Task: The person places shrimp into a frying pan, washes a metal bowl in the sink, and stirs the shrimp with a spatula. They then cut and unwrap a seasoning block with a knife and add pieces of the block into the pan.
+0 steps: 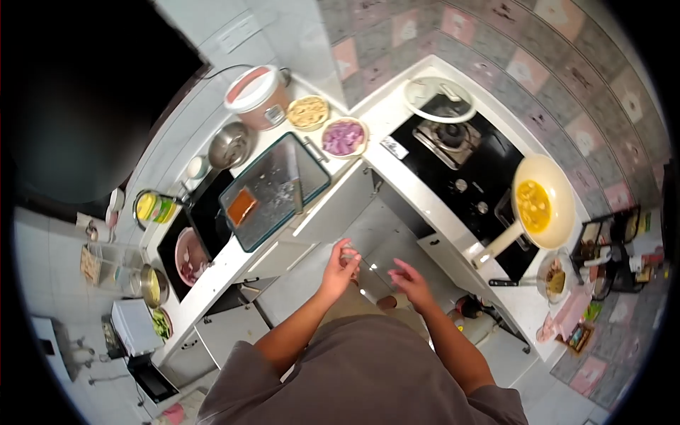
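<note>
My left hand is held in front of my body above the floor, fingers partly curled and apart, with nothing visible in it. To its right, my right hand is also raised in the air, its fingers spread and holding nothing. Neither hand touches the counters. Nearest my left hand lies a glass-like cutting board with a knife and an orange-brown packet or block on it. Over on the stove, a cream frying pan contains yellow liquid with pale pieces; its handle points toward me.
A glass lid lies at the back of the black stove. Bowls of chopped purple onion and pale slices stand in the corner. At left is a sink with a pink basin. Cabinet doors below stand ajar.
</note>
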The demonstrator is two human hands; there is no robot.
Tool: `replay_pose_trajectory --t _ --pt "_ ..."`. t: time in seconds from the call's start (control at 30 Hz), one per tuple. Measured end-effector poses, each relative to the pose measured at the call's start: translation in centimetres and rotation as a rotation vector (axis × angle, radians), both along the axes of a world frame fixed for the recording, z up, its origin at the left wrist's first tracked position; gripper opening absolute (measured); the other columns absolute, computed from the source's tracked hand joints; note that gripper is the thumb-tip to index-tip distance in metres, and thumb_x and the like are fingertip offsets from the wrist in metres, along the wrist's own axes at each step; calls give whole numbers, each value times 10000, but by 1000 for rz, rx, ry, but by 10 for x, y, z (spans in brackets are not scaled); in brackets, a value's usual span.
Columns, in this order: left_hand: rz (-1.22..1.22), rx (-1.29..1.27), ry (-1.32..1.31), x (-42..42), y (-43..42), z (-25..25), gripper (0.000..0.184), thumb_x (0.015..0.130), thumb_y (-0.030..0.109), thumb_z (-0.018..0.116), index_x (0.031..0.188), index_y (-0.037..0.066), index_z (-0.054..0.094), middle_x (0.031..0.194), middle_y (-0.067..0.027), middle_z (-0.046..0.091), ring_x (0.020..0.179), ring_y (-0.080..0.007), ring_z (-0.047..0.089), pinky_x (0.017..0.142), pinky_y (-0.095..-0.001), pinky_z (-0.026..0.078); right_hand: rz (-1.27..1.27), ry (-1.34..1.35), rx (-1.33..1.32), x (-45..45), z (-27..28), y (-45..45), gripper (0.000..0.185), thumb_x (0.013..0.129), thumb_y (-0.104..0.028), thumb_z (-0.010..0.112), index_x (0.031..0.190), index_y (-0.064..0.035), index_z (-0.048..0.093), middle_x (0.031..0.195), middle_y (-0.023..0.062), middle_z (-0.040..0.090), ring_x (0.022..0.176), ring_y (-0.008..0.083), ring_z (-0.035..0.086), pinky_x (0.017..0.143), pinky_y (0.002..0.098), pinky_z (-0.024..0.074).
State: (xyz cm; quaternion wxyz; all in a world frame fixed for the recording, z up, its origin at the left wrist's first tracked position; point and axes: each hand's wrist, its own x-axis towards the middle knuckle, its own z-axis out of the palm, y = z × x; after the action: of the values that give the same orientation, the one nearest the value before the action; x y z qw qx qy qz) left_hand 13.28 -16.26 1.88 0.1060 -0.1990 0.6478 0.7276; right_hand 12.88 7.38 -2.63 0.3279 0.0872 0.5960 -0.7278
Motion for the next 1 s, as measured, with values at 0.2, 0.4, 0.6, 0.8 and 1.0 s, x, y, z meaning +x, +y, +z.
replay_pose_trajectory --t 0.2,0.4,0.6,0.8,1.0 --pt "281 -50 297 -16 -100 9 342 935 57 637 1259 59 526 1058 -42 592 776 -80 567 706 -236 487 169 415 -232 -72 99 -146 824 891 -8 624 1566 -159 176 1381 96 497 1010 148 596 842 275 496" --pt "366 -95 346 -32 -223 50 777 943 114 642 1556 203 172 1483 -103 330 1052 -171 578 860 -296 490 303 559 -65 -126 96 -296 902 865 46 624 1576 -178 116 1423 103 445 1004 153 609 782 261 508" --pt "384 60 -83 -64 -387 6 421 981 177 586 1385 154 470 1367 -44 491 976 -153 640 807 -301 506 435 238 98 -206 23 -453 630 936 -119 610 1501 -126 331 1322 80 536 928 191 662 749 280 519" --pt "465 120 -156 -116 -487 -27 593 975 279 604 1479 123 334 1356 -67 482 1039 -190 610 838 -329 505 25 -184 67 -282 0 -584 673 944 -172 587 1511 -80 236 1244 153 552 890 264 676 710 356 574" --pt "536 259 -193 -181 -519 -38 814 983 338 582 1571 167 46 1485 -133 372 1103 -306 615 922 -427 505 -29 -210 -35 -306 -22 -617 485 905 -18 460 1372 -63 342 1181 197 594 935 315 681 754 395 623"
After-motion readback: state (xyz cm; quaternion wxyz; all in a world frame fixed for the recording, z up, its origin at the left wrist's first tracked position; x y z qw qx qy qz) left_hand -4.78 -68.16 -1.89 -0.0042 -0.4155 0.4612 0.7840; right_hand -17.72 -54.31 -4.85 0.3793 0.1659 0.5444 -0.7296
